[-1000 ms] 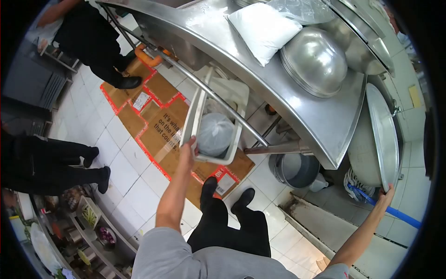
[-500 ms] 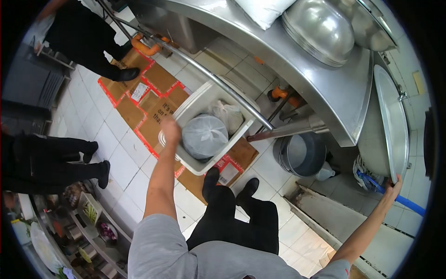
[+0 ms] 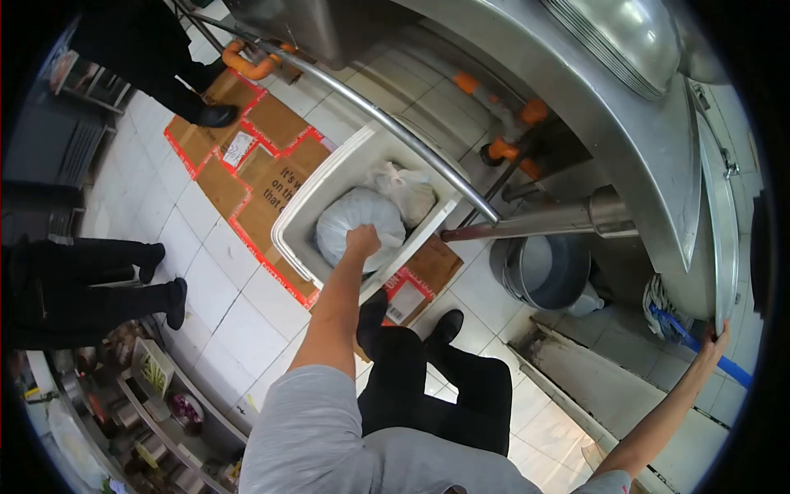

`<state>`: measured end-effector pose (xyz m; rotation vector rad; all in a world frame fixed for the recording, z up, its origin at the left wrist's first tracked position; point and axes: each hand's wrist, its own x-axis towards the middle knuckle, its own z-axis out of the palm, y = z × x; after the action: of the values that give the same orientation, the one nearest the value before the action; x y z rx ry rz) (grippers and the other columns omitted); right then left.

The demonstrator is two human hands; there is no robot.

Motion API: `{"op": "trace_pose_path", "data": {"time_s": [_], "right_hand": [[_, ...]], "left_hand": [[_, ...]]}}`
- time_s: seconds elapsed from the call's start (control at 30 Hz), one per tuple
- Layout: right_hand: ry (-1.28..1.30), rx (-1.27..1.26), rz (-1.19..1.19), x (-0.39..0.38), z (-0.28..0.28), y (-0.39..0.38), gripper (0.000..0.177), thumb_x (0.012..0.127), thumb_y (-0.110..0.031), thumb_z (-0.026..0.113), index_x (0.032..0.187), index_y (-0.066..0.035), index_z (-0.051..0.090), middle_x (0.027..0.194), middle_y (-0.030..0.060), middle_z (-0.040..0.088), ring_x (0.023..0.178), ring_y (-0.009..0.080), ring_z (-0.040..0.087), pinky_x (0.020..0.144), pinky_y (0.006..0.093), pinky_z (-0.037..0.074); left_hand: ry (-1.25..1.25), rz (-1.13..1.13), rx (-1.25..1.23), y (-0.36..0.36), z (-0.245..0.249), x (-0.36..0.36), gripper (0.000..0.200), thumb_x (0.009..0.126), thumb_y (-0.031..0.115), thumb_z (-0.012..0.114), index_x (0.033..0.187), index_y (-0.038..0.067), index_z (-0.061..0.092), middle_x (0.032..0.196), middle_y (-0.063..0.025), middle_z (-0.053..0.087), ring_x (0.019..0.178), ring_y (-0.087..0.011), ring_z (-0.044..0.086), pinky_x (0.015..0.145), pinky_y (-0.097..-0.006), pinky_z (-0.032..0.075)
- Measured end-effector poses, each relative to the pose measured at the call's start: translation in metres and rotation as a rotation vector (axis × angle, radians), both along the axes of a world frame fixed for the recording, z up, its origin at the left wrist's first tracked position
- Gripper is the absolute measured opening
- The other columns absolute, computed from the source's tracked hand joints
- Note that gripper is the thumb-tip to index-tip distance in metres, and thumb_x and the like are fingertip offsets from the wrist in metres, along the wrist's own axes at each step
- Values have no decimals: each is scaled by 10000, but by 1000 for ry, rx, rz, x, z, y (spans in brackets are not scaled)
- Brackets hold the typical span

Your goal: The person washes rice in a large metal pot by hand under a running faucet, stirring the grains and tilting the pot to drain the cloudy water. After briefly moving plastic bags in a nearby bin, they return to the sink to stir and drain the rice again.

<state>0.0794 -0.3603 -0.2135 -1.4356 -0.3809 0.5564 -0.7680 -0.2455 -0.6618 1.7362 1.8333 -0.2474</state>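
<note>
My left hand (image 3: pixel 363 240) is closed on the knotted top of a large clear plastic bag (image 3: pixel 341 222). That bag sits inside a white rectangular bin (image 3: pixel 300 247), beside a smaller tied bag (image 3: pixel 407 193). Far to the right, my right hand (image 3: pixel 717 337) has its fingers wrapped on the lower rim of a large metal basin (image 3: pixel 726 255) standing on its edge. A blue handle (image 3: pixel 732 370) passes just beneath that hand.
A steel counter (image 3: pixel 576 82) and its rail (image 3: pixel 395 128) overhang the bin. Grey buckets (image 3: pixel 547 272) and a mop head (image 3: pixel 656 300) stand below. Flattened cardboard (image 3: pixel 271 177) covers floor tiles. Two people in black trousers stand left, near a food shelf (image 3: pixel 177 440).
My left hand has moved from the bin's left rim onto the bag's top and closed there. My right hand still holds the basin rim. The view has shifted slightly.
</note>
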Motion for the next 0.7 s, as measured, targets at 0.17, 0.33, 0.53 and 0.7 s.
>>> {"op": "trace_pose_path", "data": {"time_s": [0.17,0.33,0.53,0.7], "right_hand": [[62,-14,-95,-23,-9,13,126,701,-69,615,699,-47,491,598,44,474,459,172,449,426,268,407],[137,6,-63,-18,-22,8,103,683,-39,612,729,-29,521,655,50,508,553,184,511,485,277,450],[144,-6,-188,-57,-19,19,123,690,-35,607,769,-25,513,724,64,514,644,210,522,547,303,446],[193,-48,-82,-58,-18,16,151,676,-53,629,768,-21,514,723,55,512,654,200,520,533,295,429]], "left_hand": [[-64,32,172,-81,37,-17,298,703,139,450,945,51,600,833,-185,631,795,-350,612,735,-435,481],[-141,237,137,-102,108,-57,329,695,139,455,974,65,614,860,-243,609,848,-380,593,776,-439,465],[-495,593,321,-22,168,-103,407,660,93,480,1043,0,583,905,-261,598,877,-381,586,798,-401,450],[-228,282,45,-34,219,-153,450,653,68,489,1090,-10,562,1017,-228,590,973,-349,563,873,-361,426]]}}
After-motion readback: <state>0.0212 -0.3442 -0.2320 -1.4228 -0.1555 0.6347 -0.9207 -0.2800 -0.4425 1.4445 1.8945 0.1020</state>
